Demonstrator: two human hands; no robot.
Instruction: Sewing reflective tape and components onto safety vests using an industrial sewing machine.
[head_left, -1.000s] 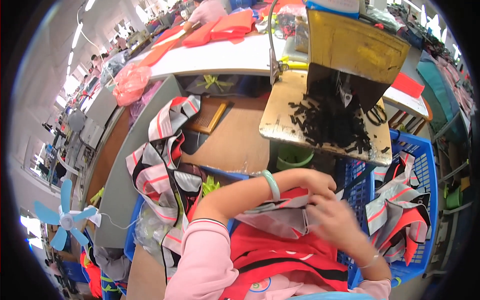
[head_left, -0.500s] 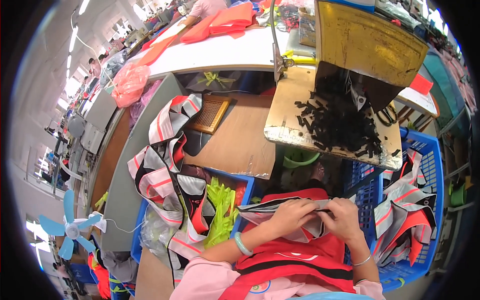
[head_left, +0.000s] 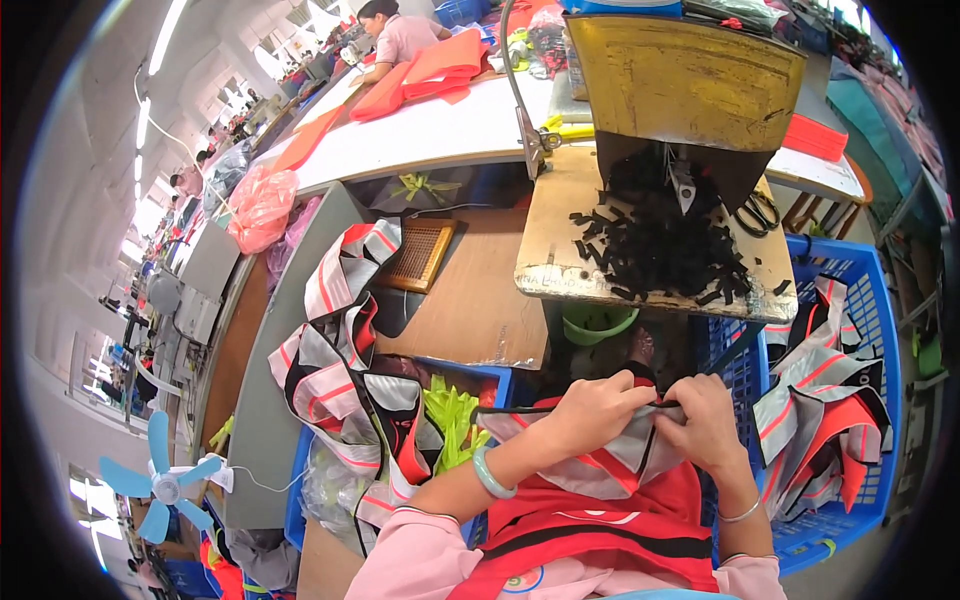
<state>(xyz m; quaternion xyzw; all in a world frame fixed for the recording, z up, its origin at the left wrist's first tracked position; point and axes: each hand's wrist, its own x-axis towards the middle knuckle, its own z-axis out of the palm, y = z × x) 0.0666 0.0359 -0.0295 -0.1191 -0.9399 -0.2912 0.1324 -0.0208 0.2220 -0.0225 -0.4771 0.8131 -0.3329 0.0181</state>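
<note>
We find the grey-and-orange fabric piece (head_left: 632,454) over the red apron (head_left: 610,530), its upper edge pinched by the left hand (head_left: 598,410) and right hand (head_left: 706,424), close together. Beyond, we note black scraps (head_left: 665,250) on a board (head_left: 552,235); rightward, a blue basket (head_left: 882,300).

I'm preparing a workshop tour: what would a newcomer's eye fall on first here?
Probably the heap of small black pieces on the tan machine table, upper right of centre, below a scuffed yellow panel. Next, the left hand and right hand pinching grey fabric, lower right of centre. The blue fan at lower left stands out too.
</note>
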